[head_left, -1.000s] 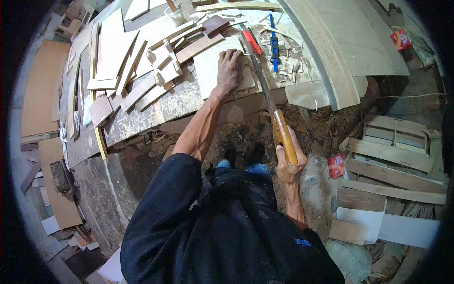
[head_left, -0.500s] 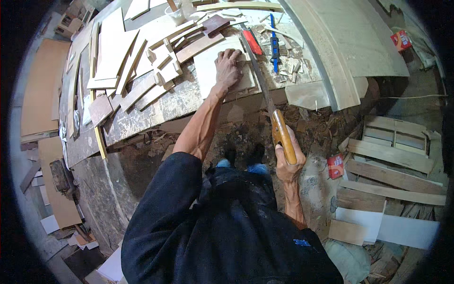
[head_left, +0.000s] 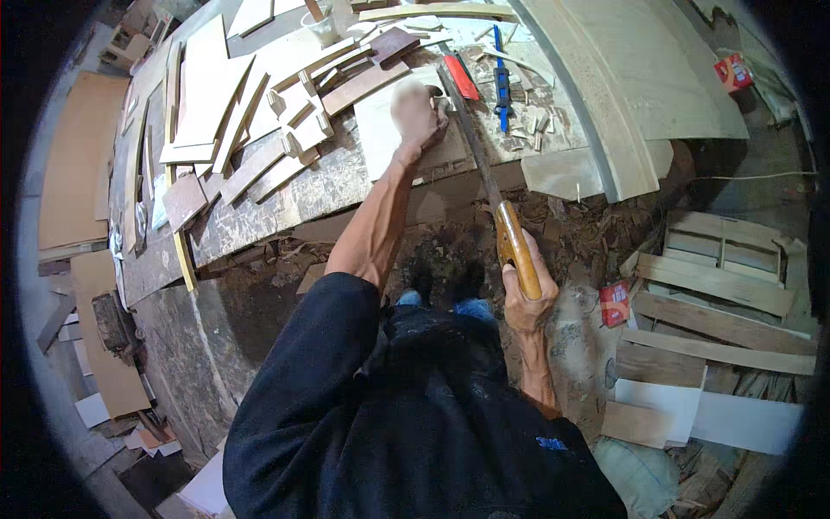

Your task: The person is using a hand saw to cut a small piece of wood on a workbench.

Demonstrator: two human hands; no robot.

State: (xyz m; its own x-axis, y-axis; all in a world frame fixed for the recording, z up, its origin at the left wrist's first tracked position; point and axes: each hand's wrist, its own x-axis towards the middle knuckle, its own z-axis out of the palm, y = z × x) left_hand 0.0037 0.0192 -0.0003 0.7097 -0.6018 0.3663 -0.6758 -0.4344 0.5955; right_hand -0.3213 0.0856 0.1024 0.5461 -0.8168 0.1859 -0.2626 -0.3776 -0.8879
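Observation:
My right hand is closed around the yellow-brown wooden handle of a hand saw. The saw's blade points away from me, over the bench edge, along the right side of a pale flat board. Above that board is my left hand, rolled onto its side, its fingers curled in by the board's right edge close to the blade. Part of this hand is blurred, and what its fingers hold, if anything, is hidden. A red tool lies just beyond the blade, with a blue clamp-like tool to its right.
Wood strips and offcuts are heaped on the worn workbench, left of the board. Small scraps lie right of the saw. Large panels extend at the right. Planks are stacked on the littered floor at right.
My left hand has rolled from lying palm-down on the board to a sideways, curled pose, shifting slightly right. The saw and my right hand have barely moved.

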